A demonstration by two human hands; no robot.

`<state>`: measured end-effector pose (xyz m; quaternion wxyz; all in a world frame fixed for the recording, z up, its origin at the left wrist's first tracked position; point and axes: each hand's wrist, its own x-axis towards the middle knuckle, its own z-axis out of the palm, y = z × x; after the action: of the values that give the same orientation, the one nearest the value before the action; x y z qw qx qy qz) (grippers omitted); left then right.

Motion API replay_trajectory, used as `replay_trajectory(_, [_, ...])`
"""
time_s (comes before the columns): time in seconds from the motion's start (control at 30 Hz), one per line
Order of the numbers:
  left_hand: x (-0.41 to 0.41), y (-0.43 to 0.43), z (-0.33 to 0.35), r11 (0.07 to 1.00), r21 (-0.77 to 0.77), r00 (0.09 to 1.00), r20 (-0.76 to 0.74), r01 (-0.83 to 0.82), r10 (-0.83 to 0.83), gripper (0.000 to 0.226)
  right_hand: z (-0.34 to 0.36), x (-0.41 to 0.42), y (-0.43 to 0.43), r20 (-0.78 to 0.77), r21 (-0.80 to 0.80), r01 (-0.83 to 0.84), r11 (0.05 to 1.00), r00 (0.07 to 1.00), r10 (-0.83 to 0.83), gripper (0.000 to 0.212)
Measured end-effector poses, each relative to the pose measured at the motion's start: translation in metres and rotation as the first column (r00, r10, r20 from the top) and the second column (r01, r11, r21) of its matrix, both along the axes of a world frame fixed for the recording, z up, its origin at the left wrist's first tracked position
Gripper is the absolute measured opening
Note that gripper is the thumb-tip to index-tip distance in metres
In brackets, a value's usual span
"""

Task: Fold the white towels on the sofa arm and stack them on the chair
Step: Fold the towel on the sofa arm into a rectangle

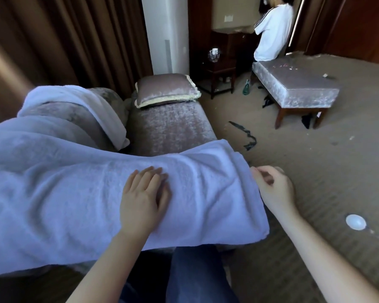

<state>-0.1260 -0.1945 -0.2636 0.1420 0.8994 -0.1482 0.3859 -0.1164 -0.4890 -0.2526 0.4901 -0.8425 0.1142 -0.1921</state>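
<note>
You are looking through a single wide-angle camera worn on your head, facing forward and tilting steeply down. It is sitting close over your own forearms, which are entering from the bottom edge, with the left hand (143, 199) and right hand (272, 189) near the middle of the frame. The white towel (74, 193) is filling the near left. Farther off, the view is reaching across the carpet (315, 171) to an upholstered bench (293, 88) at the upper right, with straight lines bending toward the edges.
</note>
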Motion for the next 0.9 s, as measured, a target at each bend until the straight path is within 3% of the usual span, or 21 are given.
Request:
replay_trajectory(0.1, [0.001, -0.002, -0.002, 1.000, 0.012, 0.999, 0.027, -0.018, 0.018, 0.021, -0.002, 0.009, 0.001, -0.031, -0.044, -0.098, 0.994, 0.995, 0.096, 0.034])
replay_trajectory(0.2, [0.000, -0.002, -0.003, 1.000, -0.006, 1.000, 0.027, -0.011, 0.011, 0.021, -0.008, 0.013, -0.017, 0.014, -0.110, -0.019, 0.994, 1.000, 0.020, 0.011])
replay_trajectory(0.33, [-0.001, -0.001, -0.001, 1.000, 0.007, 1.000, 0.012, -0.002, 0.002, 0.026, -0.021, 0.008, -0.037, 0.031, -0.167, 0.064, 0.984, 0.998, -0.059, 0.015])
replay_trajectory(0.47, [-0.023, 0.002, -0.014, 0.998, 0.055, 0.999, 0.016, 0.033, -0.034, 0.037, -0.042, -0.032, -0.021, 0.314, -0.328, 0.171, 0.929, 0.947, -0.064, 0.014])
replay_trajectory(0.57, [-0.058, 0.007, -0.050, 0.979, 0.155, 0.989, 0.045, 0.129, -0.138, 0.040, -0.083, -0.073, -0.002, 0.425, -0.536, 0.113, 0.837, 0.892, 0.152, 0.016])
replay_trajectory(0.67, [-0.082, 0.016, -0.102, 0.917, 0.362, 0.979, 0.054, 0.166, -0.199, 0.032, -0.116, -0.099, 0.029, 0.316, -0.685, -0.056, 0.726, 0.876, 0.366, 0.013])
replay_trajectory(0.73, [-0.087, 0.021, -0.129, 0.861, 0.491, 0.979, 0.071, 0.134, -0.192, 0.041, -0.124, -0.105, 0.050, 0.288, -0.699, -0.109, 0.707, 0.861, 0.418, 0.013])
replay_trajectory(0.8, [-0.086, 0.021, -0.137, 0.859, 0.511, 0.981, 0.139, 0.047, -0.136, 0.034, -0.126, -0.105, 0.069, 0.295, -0.693, -0.112, 0.712, 0.857, 0.422, 0.012])
replay_trajectory(0.9, [-0.079, 0.013, -0.127, 0.899, 0.437, 0.995, 0.097, -0.028, -0.017, 0.033, -0.129, -0.108, 0.090, 0.290, -0.691, -0.116, 0.714, 0.860, 0.420, 0.012])
